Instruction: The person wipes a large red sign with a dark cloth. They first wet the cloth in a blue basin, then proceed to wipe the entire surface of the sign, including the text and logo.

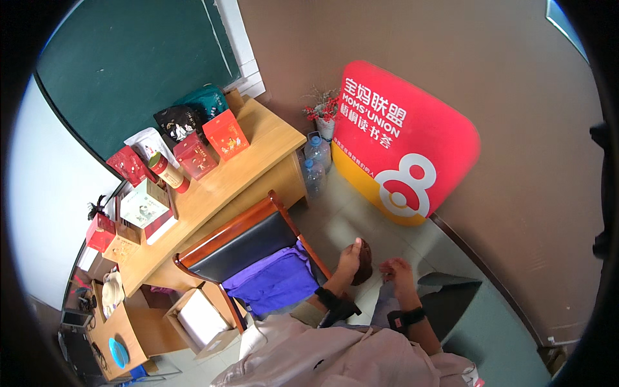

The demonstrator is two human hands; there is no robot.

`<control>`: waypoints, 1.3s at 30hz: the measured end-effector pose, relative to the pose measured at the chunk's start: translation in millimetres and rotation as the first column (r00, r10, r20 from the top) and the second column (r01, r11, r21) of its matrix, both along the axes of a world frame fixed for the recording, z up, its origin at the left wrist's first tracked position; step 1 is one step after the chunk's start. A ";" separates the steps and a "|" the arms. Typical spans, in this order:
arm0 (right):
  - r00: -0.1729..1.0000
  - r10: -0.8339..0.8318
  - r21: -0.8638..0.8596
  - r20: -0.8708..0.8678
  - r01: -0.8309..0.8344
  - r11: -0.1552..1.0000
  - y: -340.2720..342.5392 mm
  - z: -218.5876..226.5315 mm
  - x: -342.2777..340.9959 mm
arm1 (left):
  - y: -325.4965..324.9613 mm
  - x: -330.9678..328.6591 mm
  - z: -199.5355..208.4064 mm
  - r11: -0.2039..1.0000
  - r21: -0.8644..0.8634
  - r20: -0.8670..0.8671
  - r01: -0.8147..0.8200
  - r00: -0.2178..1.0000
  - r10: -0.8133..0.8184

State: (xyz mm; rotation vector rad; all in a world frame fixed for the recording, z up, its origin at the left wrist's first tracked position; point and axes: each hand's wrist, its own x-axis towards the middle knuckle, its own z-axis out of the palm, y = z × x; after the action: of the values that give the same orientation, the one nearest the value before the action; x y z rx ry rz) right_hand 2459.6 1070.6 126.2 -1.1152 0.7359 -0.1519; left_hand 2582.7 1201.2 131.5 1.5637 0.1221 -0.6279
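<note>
Two bare hands: left hand (349, 259) half-curled, thumb up, overlapping the dark-brown rounded shoe-like object (365, 261) above the pale tiled floor (335, 226); right hand (398, 271) loosely curled nearby. I cannot tell what either grips; steady contact likely helps before squeezing.

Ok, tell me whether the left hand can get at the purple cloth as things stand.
Probably yes: the left hand is close by, and the cloth lies uncovered on the chair. Only the chair's wooden edge seems to run between them.
</note>
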 end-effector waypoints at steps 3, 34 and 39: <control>0.974 0.225 -0.089 -0.001 -0.224 0.970 -16.3 -8.1 39.0 | -15.0 22.1 -6.5 0.994 0.111 0.105 -0.006 0.994 -0.006; 0.694 0.712 -0.472 0.109 -0.594 0.652 -303.8 39.5 212.5 | -233.6 139.8 24.0 0.770 0.384 0.372 0.510 0.677 -0.635; 0.504 0.863 -0.542 0.035 -0.715 0.441 -329.5 63.5 234.3 | -252.4 174.4 1.2 0.685 0.382 0.462 0.620 0.514 -0.723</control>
State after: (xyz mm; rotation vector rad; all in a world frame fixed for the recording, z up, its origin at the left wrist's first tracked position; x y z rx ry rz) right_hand 2694.0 741.2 189.7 -1.7648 -0.2261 0.3459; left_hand 2757.1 948.8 132.7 1.9032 -1.0002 -0.7069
